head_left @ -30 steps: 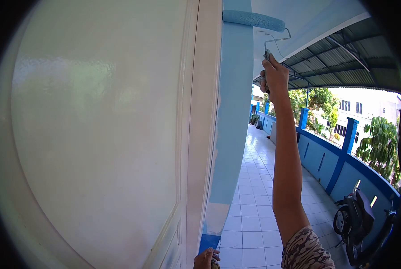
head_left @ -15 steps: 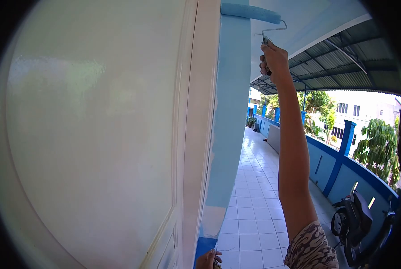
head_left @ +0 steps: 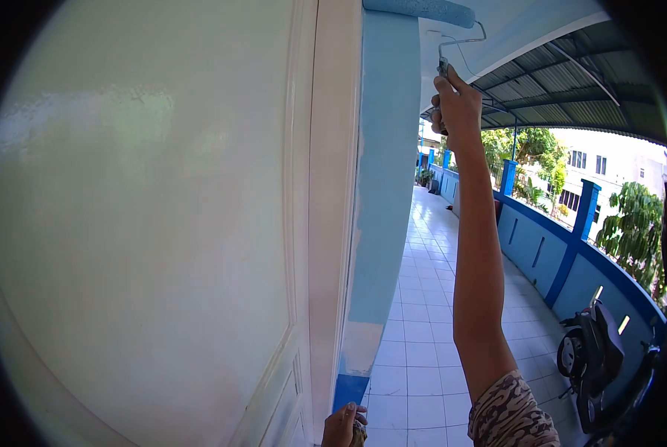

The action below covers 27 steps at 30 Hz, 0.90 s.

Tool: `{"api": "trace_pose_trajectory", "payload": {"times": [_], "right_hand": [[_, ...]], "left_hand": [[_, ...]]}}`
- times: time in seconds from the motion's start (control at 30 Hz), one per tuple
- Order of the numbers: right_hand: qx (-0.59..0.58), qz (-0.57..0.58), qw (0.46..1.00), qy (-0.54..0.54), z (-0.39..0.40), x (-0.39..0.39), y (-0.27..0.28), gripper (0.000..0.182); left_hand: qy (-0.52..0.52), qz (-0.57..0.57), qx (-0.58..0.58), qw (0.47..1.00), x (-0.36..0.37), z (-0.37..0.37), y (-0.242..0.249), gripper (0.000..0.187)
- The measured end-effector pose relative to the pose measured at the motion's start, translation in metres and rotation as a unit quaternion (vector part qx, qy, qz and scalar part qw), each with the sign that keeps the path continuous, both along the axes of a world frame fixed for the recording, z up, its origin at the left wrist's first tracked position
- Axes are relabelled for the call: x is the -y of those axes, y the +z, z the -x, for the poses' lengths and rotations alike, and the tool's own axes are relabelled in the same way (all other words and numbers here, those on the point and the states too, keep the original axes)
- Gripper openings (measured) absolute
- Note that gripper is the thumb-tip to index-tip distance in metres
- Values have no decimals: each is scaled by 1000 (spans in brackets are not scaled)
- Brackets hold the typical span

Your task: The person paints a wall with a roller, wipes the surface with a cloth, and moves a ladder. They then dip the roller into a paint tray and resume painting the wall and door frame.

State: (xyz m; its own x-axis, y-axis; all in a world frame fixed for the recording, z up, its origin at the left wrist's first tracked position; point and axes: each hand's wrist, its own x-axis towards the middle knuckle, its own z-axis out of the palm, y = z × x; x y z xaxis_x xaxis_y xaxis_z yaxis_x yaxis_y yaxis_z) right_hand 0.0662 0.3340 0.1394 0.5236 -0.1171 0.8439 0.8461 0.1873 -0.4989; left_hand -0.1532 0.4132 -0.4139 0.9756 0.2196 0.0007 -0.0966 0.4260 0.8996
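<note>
At the top centre my right hand (head_left: 456,108) is raised and wrapped round the handle of a paint roller (head_left: 423,10). The blue roller sleeve lies across the top of the narrow light-blue wall strip (head_left: 385,149), beside the door frame. Below, that strip has a pale unpainted-looking patch (head_left: 363,344) and a darker blue base. My left hand (head_left: 343,426) is low at the bottom centre, its fingers curled; what it holds, if anything, is too hidden to name.
A large glossy pale door (head_left: 147,223) with its frame (head_left: 329,186) fills the left. White floor tiles (head_left: 423,357) run back along a blue boundary wall (head_left: 534,246). A motorbike (head_left: 590,357) stands at the lower right, under a metal roof (head_left: 564,82).
The view has shifted slightly, showing more of the boundary wall. My left hand appears a little higher and further left. My right hand still grips the roller near the top of the strip.
</note>
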Motion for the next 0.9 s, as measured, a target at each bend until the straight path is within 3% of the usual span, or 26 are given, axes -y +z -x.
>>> {"api": "trace_pose_trajectory", "payload": {"times": [0.07,0.17,0.6,0.73,0.9], "right_hand": [[-6,2,1000,-17,3,1,-30,48],[-28,16,999,-39,25,4,-79,51],[-106,79,989,-69,65,23,-286,49],[-116,91,986,-75,67,31,-306,49],[-130,79,986,-70,62,25,-276,49]], "left_hand": [[51,-108,-51,992,-2,3,12,52],[51,-142,-42,988,-3,4,13,54],[6,-148,-37,988,10,4,1,54],[7,-137,-39,990,9,4,-2,52],[11,-127,-36,991,12,5,-11,51]]}}
